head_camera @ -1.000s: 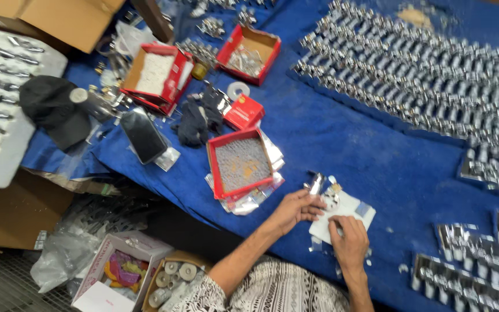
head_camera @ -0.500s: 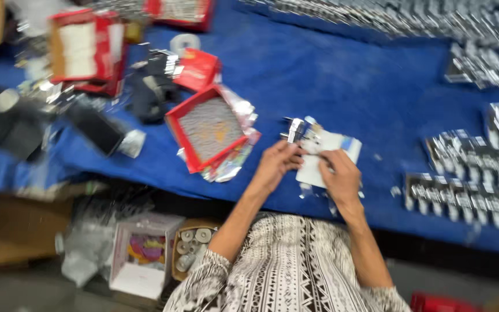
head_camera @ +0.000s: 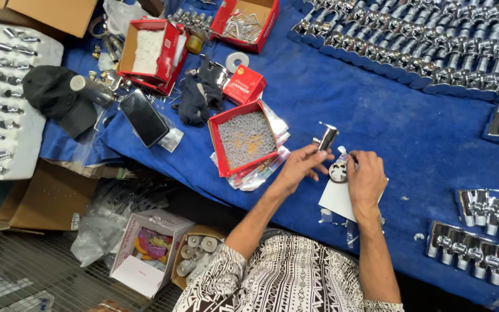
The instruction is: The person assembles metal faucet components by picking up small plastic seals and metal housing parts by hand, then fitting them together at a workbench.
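From my remote seat I count two hands at work over the blue cloth [head_camera: 376, 115]. My left hand [head_camera: 298, 167] has its fingers curled shut around one chrome valve fitting [head_camera: 326, 138], which stands roughly upright just above the front edge of the table. My right hand [head_camera: 367, 179] sits just beside it, fingers bent down and pinching one small round chrome cap [head_camera: 338, 171] against the base of that fitting; how tightly it grips I cannot tell. Under the right hand lies one white sheet [head_camera: 337, 199]. To the left of the hands I count one open red box of small grey parts [head_camera: 245, 138], and farther up three more red boxes: one open with white contents [head_camera: 145, 52], one open with metal bits [head_camera: 244, 20], and one small closed one [head_camera: 244, 85]. One black phone [head_camera: 144, 117] lies near a dark glove [head_camera: 194, 98]. Finished chrome fittings lie in long rows [head_camera: 434, 46] across the far right of the cloth, too many to count, with three smaller groups [head_camera: 492, 231] near my right elbow.
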